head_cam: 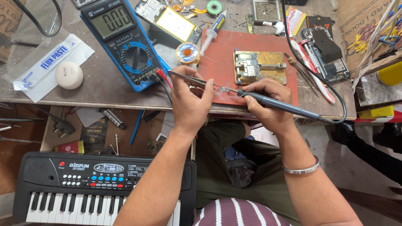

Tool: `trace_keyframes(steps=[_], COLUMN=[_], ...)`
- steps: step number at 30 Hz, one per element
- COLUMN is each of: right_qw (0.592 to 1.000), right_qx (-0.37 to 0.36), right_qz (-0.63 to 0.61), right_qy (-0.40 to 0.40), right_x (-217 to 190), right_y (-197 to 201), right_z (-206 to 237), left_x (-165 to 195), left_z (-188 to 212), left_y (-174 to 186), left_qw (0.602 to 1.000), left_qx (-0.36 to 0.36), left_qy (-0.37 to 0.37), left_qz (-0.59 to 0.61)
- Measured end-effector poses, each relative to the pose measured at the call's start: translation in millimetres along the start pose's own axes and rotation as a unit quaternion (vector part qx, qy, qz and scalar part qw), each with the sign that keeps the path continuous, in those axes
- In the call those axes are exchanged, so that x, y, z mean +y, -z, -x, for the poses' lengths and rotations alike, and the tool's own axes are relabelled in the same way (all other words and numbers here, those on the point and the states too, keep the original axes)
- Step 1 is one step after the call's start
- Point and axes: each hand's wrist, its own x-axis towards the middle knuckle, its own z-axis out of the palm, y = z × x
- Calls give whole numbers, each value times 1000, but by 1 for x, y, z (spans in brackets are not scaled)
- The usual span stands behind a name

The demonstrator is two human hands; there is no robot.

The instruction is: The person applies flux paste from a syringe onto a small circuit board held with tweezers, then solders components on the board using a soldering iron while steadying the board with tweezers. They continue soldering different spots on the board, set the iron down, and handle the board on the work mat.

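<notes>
My left hand (pixel 190 100) pinches metal tweezers (pixel 184 76) whose tips point right and meet the tip of a soldering iron (pixel 276 104). My right hand (pixel 268 102) grips that grey iron like a pen, its cord (pixel 341 100) looping off to the right. Tweezers and iron tip touch over the front edge of a reddish-brown mat (pixel 217 58). On the mat, beyond my hands, a phone circuit board (pixel 249 67) sits clamped in a brass-coloured holder (pixel 274 73).
A blue multimeter (pixel 121 42) stands left of the mat, a solder spool (pixel 187 53) and a syringe (pixel 211 31) beside it. A white round puck (pixel 69 75), opened phones (pixel 171 21), spare tweezers (pixel 305 73) and a toy keyboard (pixel 100 188) surround the bench.
</notes>
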Motion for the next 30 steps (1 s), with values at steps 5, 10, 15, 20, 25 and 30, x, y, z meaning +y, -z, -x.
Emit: trace_keyframes(steps=[5,10,15,20,25,30], right_qw=[1000,999,1000,1000,1000,1000], right_qx=[1,-1,-4,-2,-2,-7], right_qz=[1,17,18,22,-3,-1], right_qy=[-10,-33,1,-4,-8,-7], right_x=[0,-1,0,0,0,1], right_y=[0,1,1,1,2,2], right_z=[0,0,-1,0,0,0], left_x=[0,0,-1,-1,0,-1], left_z=[0,0,0,0,-1,-1], left_y=[0,0,-1,-1,-1,-2], left_qw=[1000,1000,1000,1000,1000,1000], left_qx=[-2,0,4,4,1,4], left_qy=[7,4,2,3,2,1], left_qz=[6,12,8,6,5,5])
